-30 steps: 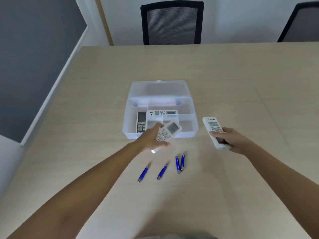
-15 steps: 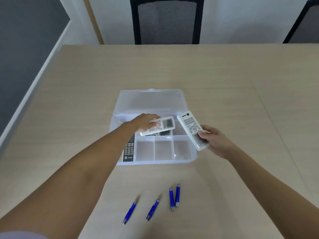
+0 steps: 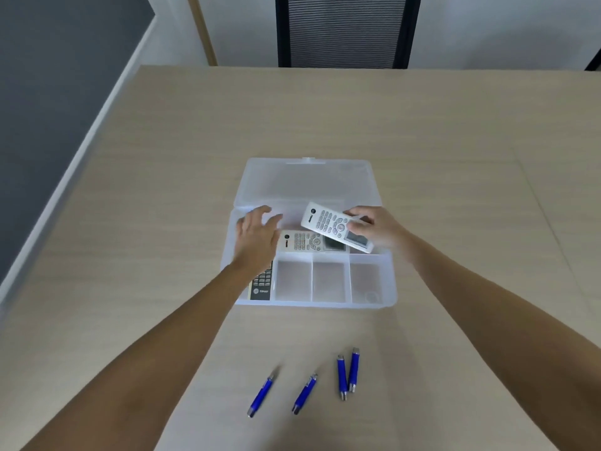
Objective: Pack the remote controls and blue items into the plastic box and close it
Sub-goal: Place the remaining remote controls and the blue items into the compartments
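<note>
A clear plastic box [image 3: 392, 288] lies open on the table, its lid [image 3: 309, 180] folded back. A white remote [image 3: 310, 241] lies flat in the long rear compartment. A dark remote [image 3: 261, 284] sits in the left compartment, partly under my left wrist. My left hand [image 3: 257, 237] hovers over the box's left side, fingers spread, holding nothing. My right hand [image 3: 374, 227] grips a second white remote [image 3: 335, 226], tilted above the rear compartment. Several blue pen-like items [image 3: 344, 374] lie on the table in front of the box.
Three small front compartments of the box [image 3: 328, 281] hold nothing. A black mesh chair [image 3: 341, 30] stands at the table's far edge. The table's left edge [image 3: 84, 151] runs beside a grey wall.
My left hand has let go of its white remote, which now lies in the rear compartment. My right hand has carried the other white remote leftward over the box.
</note>
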Demonstrator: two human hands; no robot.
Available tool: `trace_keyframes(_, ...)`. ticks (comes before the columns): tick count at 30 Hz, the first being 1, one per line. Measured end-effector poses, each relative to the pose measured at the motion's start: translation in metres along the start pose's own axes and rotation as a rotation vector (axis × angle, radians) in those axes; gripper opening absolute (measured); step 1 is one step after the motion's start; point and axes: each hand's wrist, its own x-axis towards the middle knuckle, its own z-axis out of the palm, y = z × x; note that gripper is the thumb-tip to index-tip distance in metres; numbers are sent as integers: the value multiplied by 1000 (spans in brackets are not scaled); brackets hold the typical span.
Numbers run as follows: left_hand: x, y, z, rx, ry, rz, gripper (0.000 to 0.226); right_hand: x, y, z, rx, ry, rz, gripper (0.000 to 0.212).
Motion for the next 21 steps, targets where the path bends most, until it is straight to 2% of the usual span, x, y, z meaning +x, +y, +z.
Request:
trace_keyframes(2,-21,-15,-3,12,89,-235,45,12,-14,11,-68,-99,8,33)
trace_keyframes(5,-50,-36,1,-88,52,-506,53,28,-27,33,-130,-184,25,32)
trace_keyframes(9,-54,-36,4,-385,16,-545,56,38,-18,51,-265,-217,38,34)
trace_keyframes(13,-53,-37,6,-388,-1,-594,59,38,-18,54,-390,-324,7,44)
trace_keyframes(15,-53,-36,3,-384,-25,-596,60,38,-22,57,-533,-360,-1,52)
trace_keyframes(18,-51,-37,-3,-410,-96,-593,59,27,-26,75,-655,-264,-20,56)
trace_keyframes(21,-60,-36,-7,-516,-58,-643,60,-10,-23,87,-563,-11,-183,54)
